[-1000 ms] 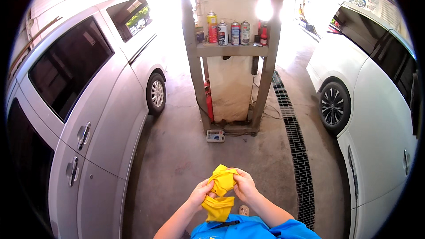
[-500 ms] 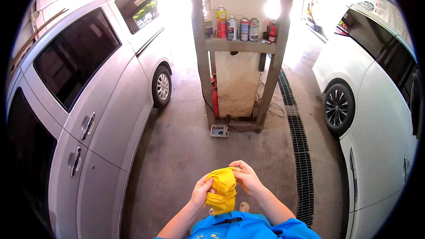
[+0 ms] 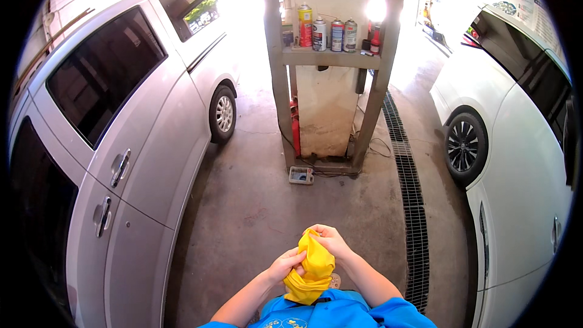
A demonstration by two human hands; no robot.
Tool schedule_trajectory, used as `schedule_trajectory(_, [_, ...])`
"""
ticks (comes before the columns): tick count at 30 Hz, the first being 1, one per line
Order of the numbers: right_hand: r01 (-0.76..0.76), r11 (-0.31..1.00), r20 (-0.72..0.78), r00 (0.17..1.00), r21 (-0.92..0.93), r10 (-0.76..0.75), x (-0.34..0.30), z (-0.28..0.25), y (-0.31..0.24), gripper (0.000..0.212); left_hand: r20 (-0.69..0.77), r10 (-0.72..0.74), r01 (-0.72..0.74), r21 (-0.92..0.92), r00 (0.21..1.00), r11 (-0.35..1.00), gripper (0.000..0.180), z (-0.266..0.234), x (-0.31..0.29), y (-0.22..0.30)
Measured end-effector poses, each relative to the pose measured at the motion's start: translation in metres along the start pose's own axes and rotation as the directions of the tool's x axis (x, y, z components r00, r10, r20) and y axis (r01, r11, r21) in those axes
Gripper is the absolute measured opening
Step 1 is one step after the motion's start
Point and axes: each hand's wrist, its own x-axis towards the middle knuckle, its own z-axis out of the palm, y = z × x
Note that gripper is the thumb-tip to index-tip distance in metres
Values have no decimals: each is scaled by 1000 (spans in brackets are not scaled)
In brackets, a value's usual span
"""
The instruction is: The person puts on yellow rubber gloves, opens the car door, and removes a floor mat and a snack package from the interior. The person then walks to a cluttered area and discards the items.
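While the left hand (image 3: 285, 266) has its grip closed on the near-left side of a bunched yellow cloth (image 3: 317, 262), the right hand (image 3: 330, 242) grasps its upper end, so 2 hands hold it up in front of the blue shirt (image 3: 340, 313). Beyond them, spray cans (image 3: 350, 35) stand on a shelf (image 3: 331, 58), with a white van (image 3: 152, 146) to the left and a white car (image 3: 522, 146) to the right.
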Motion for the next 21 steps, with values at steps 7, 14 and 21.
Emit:
schedule_trajectory(7, [17,997,9,1000,-70,-17,15,8,9,12,-188,-28,15,-69,982,997,30,9,8,-9])
schedule_trajectory(14, [58,872,-224,956,-487,-188,23,-16,25,22,-286,166,-106,214,944,971,30,-9,12,3])
schedule_trajectory(21, [-278,327,-382,867,-903,-320,-31,-97,-60,32,-481,474,-134,584,737,801,15,-51,-16,13])
